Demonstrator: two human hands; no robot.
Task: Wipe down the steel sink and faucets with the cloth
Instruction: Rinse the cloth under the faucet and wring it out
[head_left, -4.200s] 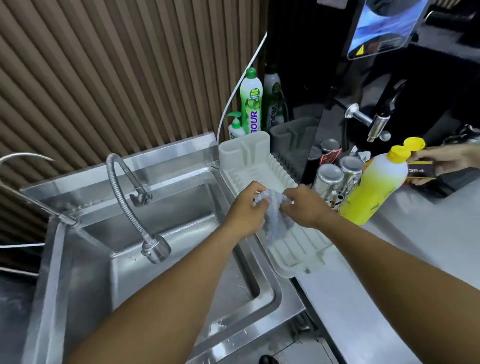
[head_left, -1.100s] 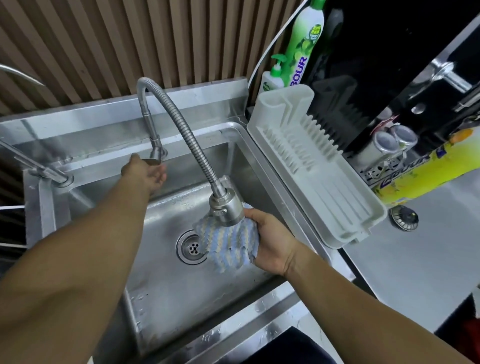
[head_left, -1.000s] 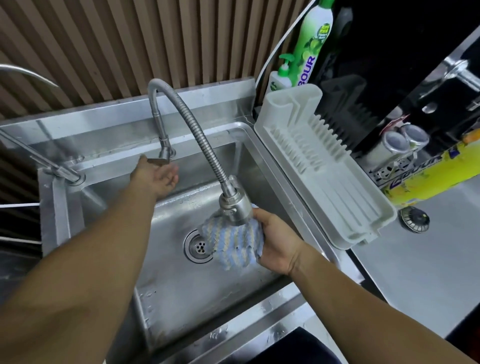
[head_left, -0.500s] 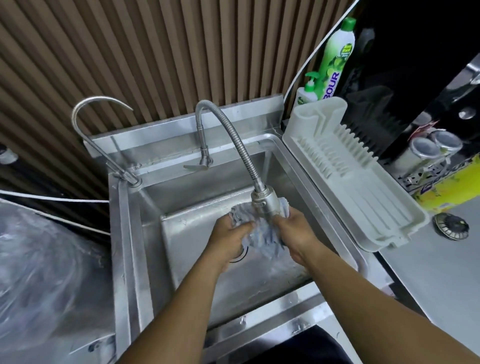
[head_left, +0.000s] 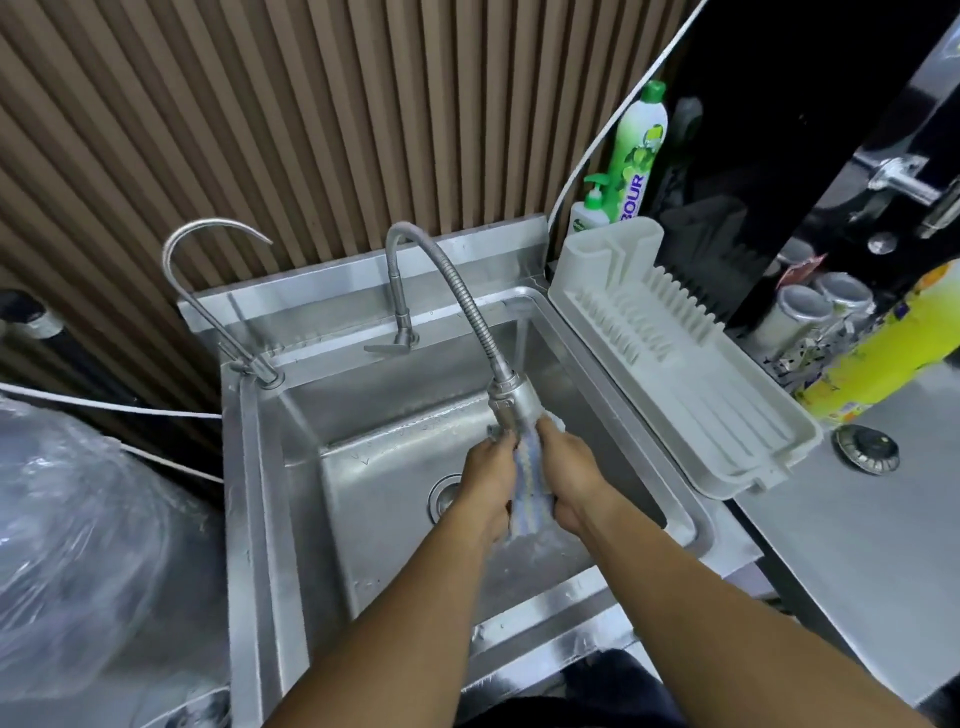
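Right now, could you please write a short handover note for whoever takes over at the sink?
Left hand and right hand: both grip the striped cloth, bunched between them.
Position: the cloth is just under the spray head of the flexible faucet, over the sink basin near the drain.
Done: cloth in hand at the faucet; no wiping evident yet.
Left: wipe the basin, the rim, the flexible faucet and the gooseneck faucet at the back left corner.
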